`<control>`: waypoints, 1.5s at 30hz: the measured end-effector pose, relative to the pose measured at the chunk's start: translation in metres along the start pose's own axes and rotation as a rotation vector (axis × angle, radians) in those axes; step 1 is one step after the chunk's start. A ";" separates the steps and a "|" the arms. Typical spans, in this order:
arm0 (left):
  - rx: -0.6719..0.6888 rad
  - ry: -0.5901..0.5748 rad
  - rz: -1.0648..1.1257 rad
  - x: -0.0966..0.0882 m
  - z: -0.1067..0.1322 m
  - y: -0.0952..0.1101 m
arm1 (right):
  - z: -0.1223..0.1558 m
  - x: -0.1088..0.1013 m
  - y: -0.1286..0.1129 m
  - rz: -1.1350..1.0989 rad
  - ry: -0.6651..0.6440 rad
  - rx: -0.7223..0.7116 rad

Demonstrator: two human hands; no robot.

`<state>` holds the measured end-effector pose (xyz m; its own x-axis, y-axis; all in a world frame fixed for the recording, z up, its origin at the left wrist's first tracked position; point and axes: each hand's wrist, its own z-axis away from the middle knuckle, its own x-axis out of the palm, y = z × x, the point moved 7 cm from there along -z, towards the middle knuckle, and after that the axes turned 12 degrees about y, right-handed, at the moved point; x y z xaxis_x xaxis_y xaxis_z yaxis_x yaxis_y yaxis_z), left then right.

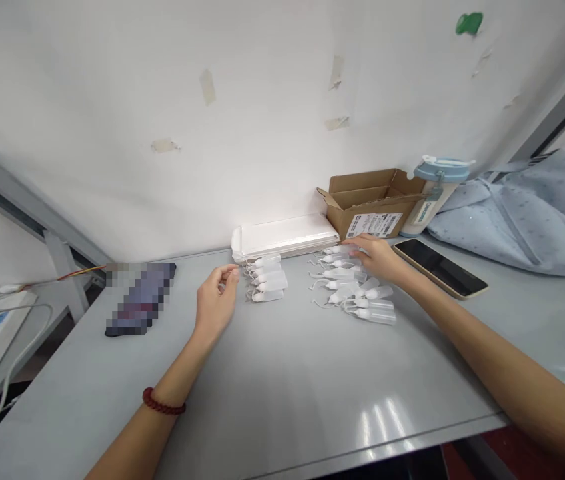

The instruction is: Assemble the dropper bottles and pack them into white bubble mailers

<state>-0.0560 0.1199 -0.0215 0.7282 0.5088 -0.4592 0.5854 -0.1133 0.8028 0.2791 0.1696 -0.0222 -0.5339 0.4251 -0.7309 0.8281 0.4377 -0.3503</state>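
Two groups of small clear plastic squeeze bottles with white caps lie on the grey table (272, 373). The left group (265, 279) is lined up in a neat stack; the right group (355, 287) is scattered loosely. My left hand (215, 303) hovers just left of the neat stack, fingers loosely curled, thumb and forefinger apart, holding nothing. My right hand (376, 257) reaches over the far end of the loose group, fingers closed on one small bottle (341, 251). A red bead bracelet (162, 403) sits on my left wrist.
A flat stack of white bags (285, 237) lies against the wall. Right of it stand an open cardboard box (372, 200) and a blue-lidded cup (435, 193). A phone (440, 267) lies by my right forearm, a pale blue bag (517, 213) beyond. A blurred dark object (140, 299) lies left.
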 end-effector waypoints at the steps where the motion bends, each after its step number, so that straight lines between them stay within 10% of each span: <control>1: 0.029 0.021 -0.026 -0.005 0.003 0.005 | 0.000 -0.005 -0.002 -0.008 0.024 0.016; 6: 0.080 0.038 0.006 -0.009 0.020 0.029 | 0.000 -0.030 -0.032 -0.081 0.137 0.096; 16: 0.039 -0.380 0.071 0.028 0.057 0.048 | 0.023 -0.016 -0.109 -0.435 -0.014 0.092; 34: -0.586 -0.562 0.718 0.041 0.067 0.032 | 0.034 -0.010 -0.124 -0.494 -0.084 0.085; 45: -0.546 -0.537 0.667 0.040 0.067 0.030 | 0.035 -0.014 -0.132 -0.413 -0.013 -0.064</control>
<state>0.0141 0.0796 -0.0413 0.9894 0.0183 0.1438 -0.1440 0.2400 0.9600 0.1830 0.0777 0.0137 -0.8162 0.1934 -0.5444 0.5323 0.6180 -0.5785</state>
